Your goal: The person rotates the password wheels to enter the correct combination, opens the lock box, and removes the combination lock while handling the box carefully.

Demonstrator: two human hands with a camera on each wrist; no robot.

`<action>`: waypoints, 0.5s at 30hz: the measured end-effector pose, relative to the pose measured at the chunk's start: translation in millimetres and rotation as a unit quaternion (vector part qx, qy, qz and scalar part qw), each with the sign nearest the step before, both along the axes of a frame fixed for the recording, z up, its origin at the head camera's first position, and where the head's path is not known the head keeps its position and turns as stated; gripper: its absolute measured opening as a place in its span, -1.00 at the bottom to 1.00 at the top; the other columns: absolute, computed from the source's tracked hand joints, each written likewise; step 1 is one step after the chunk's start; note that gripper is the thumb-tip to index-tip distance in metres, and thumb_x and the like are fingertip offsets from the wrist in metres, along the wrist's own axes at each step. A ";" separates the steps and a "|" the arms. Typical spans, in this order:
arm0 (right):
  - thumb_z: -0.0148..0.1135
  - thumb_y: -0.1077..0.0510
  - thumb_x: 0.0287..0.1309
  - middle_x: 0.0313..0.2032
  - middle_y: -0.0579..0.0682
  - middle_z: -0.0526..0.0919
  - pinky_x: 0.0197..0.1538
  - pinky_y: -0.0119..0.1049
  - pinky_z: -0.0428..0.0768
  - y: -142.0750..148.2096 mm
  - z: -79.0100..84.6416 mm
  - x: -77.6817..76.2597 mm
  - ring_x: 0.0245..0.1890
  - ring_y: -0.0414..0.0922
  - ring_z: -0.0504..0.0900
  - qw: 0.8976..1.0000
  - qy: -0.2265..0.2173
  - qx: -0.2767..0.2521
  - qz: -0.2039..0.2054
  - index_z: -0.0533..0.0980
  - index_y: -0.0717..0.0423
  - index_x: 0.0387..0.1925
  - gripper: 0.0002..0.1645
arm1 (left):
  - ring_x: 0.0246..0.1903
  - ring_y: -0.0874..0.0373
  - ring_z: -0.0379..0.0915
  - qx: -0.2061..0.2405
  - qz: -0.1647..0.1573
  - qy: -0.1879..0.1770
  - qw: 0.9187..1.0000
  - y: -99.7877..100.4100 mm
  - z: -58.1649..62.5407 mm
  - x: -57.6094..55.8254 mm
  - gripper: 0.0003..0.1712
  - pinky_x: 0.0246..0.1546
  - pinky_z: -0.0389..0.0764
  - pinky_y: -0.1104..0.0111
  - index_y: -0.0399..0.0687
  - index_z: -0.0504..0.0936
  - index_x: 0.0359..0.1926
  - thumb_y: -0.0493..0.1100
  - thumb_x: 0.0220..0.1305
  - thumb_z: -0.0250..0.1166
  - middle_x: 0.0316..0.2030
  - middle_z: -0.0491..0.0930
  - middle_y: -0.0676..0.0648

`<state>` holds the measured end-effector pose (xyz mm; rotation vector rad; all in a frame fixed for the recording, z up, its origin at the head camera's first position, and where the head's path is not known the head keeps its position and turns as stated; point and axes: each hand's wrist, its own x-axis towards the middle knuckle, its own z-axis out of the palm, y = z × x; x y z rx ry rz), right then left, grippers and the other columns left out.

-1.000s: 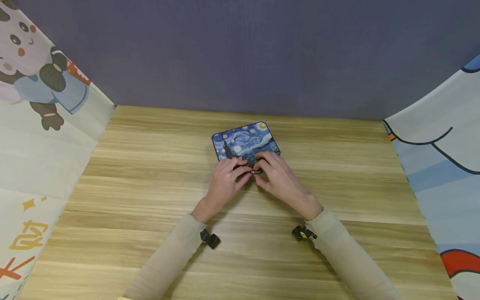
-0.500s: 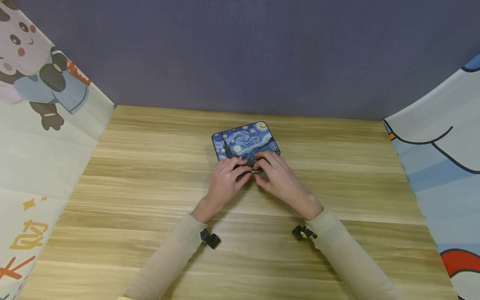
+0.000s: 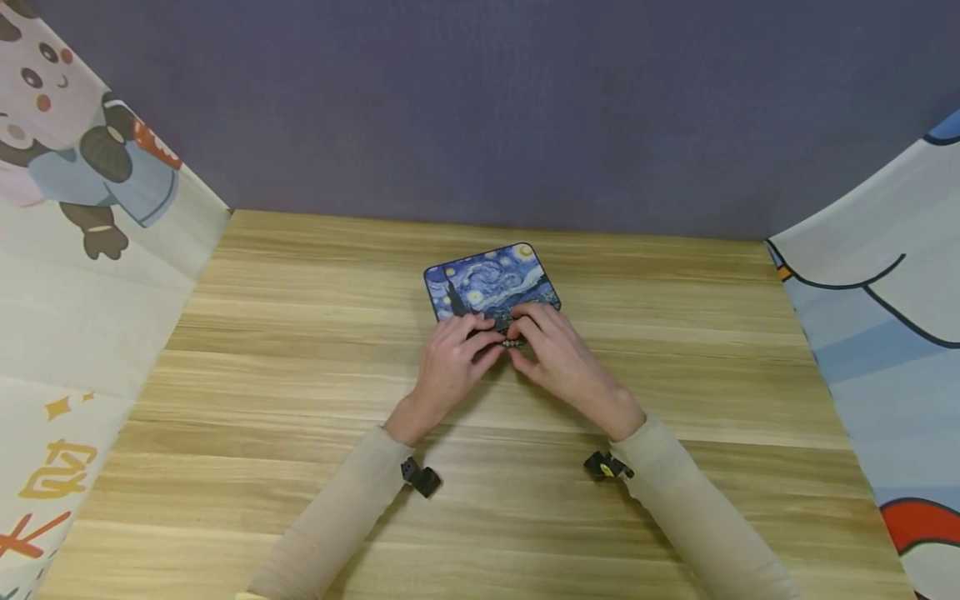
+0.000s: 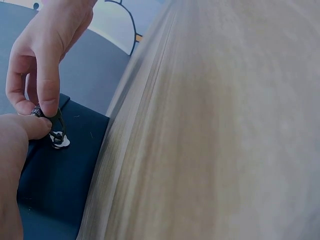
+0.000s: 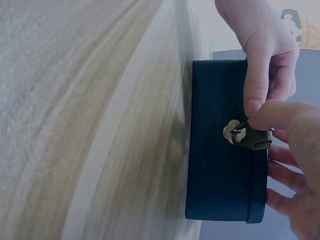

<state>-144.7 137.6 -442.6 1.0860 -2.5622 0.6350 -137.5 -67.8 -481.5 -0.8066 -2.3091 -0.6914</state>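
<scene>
A dark blue box [image 5: 220,175] with a starry-night painting on its lid [image 3: 487,279] stands on the table, its front facing me. A small combination padlock [image 5: 257,140] hangs through the pale metal clasp [image 5: 231,131] on that front; number dials [image 4: 36,111] show at its end in the left wrist view. My left hand [image 3: 448,354] pinches the padlock from the left between thumb and finger. From the other side my right hand [image 3: 558,354] pinches it too, its other fingers resting at the lid edge. The fingertips hide part of the lock.
The wooden table [image 3: 300,350] runs back to a dark blue-grey wall [image 3: 480,108]. Cartoon-printed cloths hang at the left [image 3: 112,275] and right [image 3: 862,292]. A small black wrist camera [image 3: 422,477] sits on each sleeve.
</scene>
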 end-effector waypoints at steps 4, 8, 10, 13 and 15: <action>0.51 0.29 0.10 0.12 0.23 0.56 0.30 0.07 0.52 0.2 0.0 0.6 0.14 0.16 0.55 1.000 -0.002 0.005 -0.003 0.55 0.20 -0.17 -0.70 | -0.09 0.02 0.65 -0.001 0.001 0.000 1.000 0.3 -0.1 -0.3 -0.82 0.01 0.63 0.20 -0.08 0.83 -0.21 -0.11 0.21 0.54 -0.08 0.73 -0.09; 0.50 0.29 0.11 0.13 0.22 0.56 0.31 0.07 0.52 0.2 0.2 1.0 0.15 0.15 0.54 1.000 -0.007 0.006 -0.005 0.55 0.20 -0.17 -0.71 | -0.10 0.02 0.65 -0.001 0.002 0.000 1.000 0.3 -0.3 -0.5 -0.82 0.01 0.64 0.21 -0.08 0.83 -0.21 -0.11 0.20 0.55 -0.09 0.73 -0.08; 0.50 0.29 0.11 0.13 0.22 0.56 0.30 0.07 0.52 0.1 0.2 1.3 0.15 0.15 0.54 1.000 -0.007 0.005 -0.005 0.56 0.20 -0.17 -0.71 | -0.10 0.02 0.65 -0.002 0.002 0.000 1.000 0.2 -0.5 -0.4 -0.82 0.01 0.64 0.21 -0.08 0.83 -0.21 -0.11 0.20 0.55 -0.09 0.73 -0.08; 0.50 0.29 0.11 0.13 0.22 0.56 0.29 0.06 0.53 0.1 -0.1 1.5 0.15 0.15 0.54 1.000 -0.005 0.003 -0.005 0.56 0.20 -0.18 -0.71 | -0.10 0.02 0.65 -0.002 0.003 0.001 1.000 0.2 -0.5 -0.4 -0.82 0.01 0.64 0.21 -0.08 0.83 -0.21 -0.11 0.21 0.55 -0.08 0.73 -0.08; 0.50 0.28 0.11 0.13 0.22 0.56 0.29 0.06 0.52 0.1 -0.2 1.6 0.15 0.15 0.54 1.000 -0.005 0.003 -0.006 0.56 0.20 -0.18 -0.72 | -0.10 0.03 0.65 -0.003 0.003 0.001 1.000 0.3 -0.4 -0.4 -0.82 0.01 0.64 0.21 -0.08 0.83 -0.21 -0.10 0.21 0.55 -0.08 0.73 -0.08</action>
